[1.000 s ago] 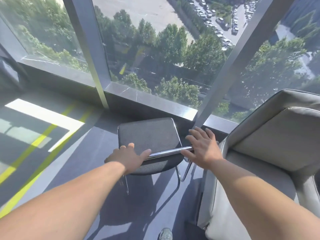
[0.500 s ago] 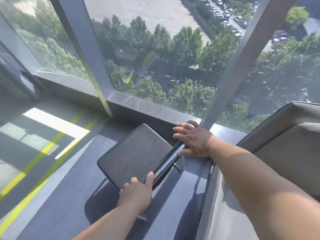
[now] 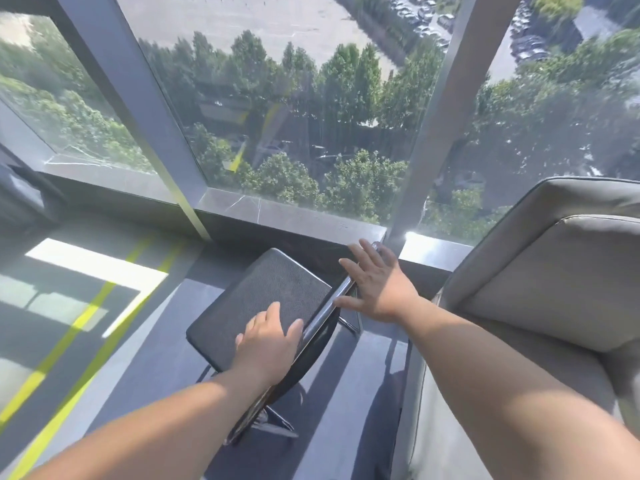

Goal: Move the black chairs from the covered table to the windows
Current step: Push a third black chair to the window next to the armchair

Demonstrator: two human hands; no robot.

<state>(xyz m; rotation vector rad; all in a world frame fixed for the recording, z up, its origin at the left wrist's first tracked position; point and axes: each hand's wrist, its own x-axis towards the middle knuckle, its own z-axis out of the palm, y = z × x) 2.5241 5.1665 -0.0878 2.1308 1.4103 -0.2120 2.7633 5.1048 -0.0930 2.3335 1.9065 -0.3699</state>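
Observation:
A black chair (image 3: 266, 296) with a mesh seat and a chrome top rail stands on the floor right below the windows (image 3: 294, 116), turned at an angle with its far corner near the sill (image 3: 294, 216). My left hand (image 3: 268, 344) lies over the near end of the chair's back, fingers curled over the rail. At the rail's far end my right hand (image 3: 377, 285) rests flat against the chrome, fingers spread. The chair's metal legs show beneath my left forearm.
A grey upholstered armchair (image 3: 554, 289) stands close on the right, almost touching the black chair. Grey window posts (image 3: 433, 133) rise from the sill. Yellow floor lines (image 3: 69, 341) and a sunlit patch lie to the left. A dark object (image 3: 24, 202) sits at the far left.
The chair has swung round from square-on to diagonal and slid nearer the sill. My right hand went forward with the rail's far end; my left hand stayed at the near end.

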